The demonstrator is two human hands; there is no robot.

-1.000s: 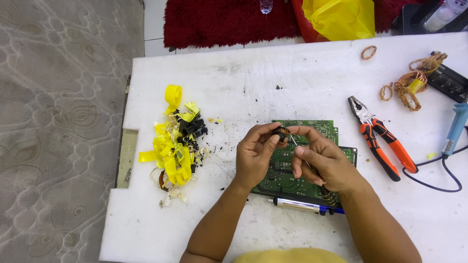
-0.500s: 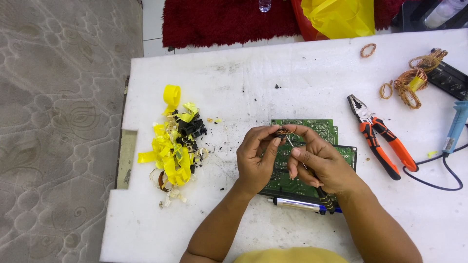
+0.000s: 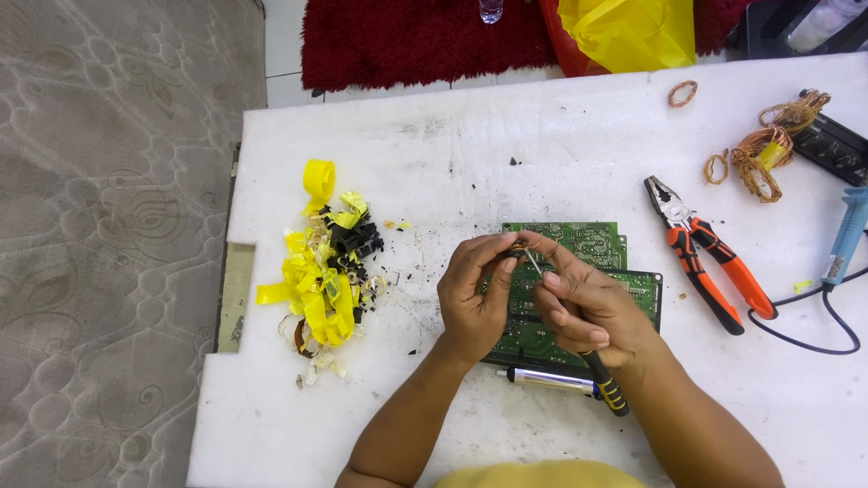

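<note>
Wide white table (image 3: 561,136) filling the view, scuffed and speckled with dark crumbs, grey patterned floor (image 3: 99,244) off to the left, red rug (image 3: 416,41) along the far edge with a yellow bag (image 3: 633,32) on it. Two green circuit boards (image 3: 579,276) stacked at near centre, partly hidden under both hands. Left hand (image 3: 475,298) curled over the boards, thumb and forefinger pinched shut on a small copper coil (image 3: 522,246) held just above them. Right hand (image 3: 588,307) wrapped around a screwdriver (image 3: 604,384), black-and-yellow handle poking out toward the near edge, thin metal tip up at the coil. Silver pen-shaped tool (image 3: 547,378) lying just near of the boards. Heap of yellow tape and black scraps (image 3: 325,271) well left of the hands. Orange-handled pliers (image 3: 705,253) to the right, blue soldering iron (image 3: 845,237) with black cord further right. Copper wire bundles (image 3: 764,158) at far right, a small loose ring (image 3: 683,92) beyond them.
</note>
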